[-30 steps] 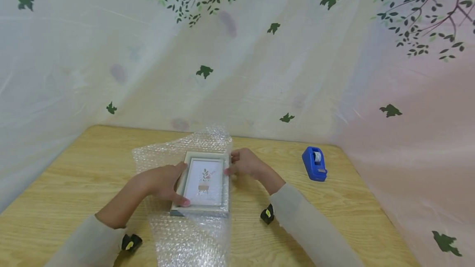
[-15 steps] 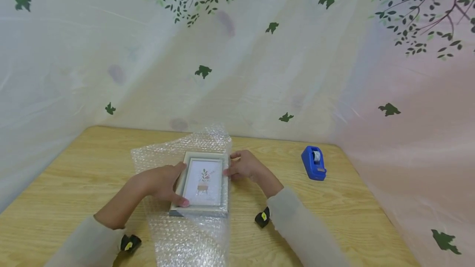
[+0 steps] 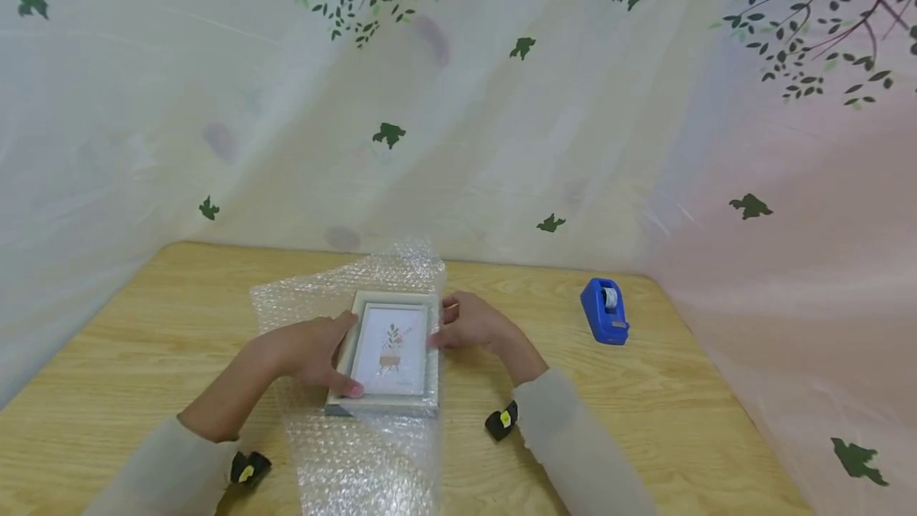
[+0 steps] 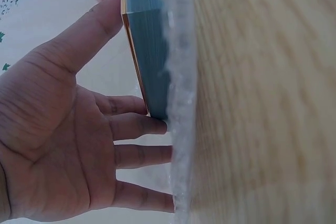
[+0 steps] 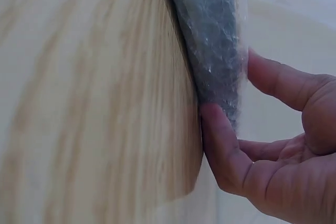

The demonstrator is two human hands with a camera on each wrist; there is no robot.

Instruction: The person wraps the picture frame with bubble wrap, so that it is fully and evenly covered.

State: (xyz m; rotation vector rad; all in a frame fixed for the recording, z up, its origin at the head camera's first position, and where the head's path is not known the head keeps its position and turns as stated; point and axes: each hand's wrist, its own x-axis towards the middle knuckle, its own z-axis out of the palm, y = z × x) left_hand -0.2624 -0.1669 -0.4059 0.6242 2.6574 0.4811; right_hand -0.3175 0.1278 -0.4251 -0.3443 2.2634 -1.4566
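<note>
A pale picture frame with a plant print lies face up on a sheet of bubble wrap. The wrap comes up over the frame's right side and covers part of its front. My left hand spans the frame's left side, thumb pressing the near front corner. In the left wrist view its fingers reach straight to the wrap, beside the frame's blue-grey side. At the right edge, my right hand pinches the wrapped side, thumb on top. In the right wrist view its curled fingers touch the wrap low down by the table.
A blue tape dispenser with a roll in it stands at the back right of the wooden table. Loose bubble wrap extends past the frame toward both the back and the front edge. A leaf-patterned cloth hangs behind the table.
The right forearm has shifted slightly left, its hand staying at the frame's right edge. The left hand, frame and wrap hold their places; the whole view has drifted slightly.
</note>
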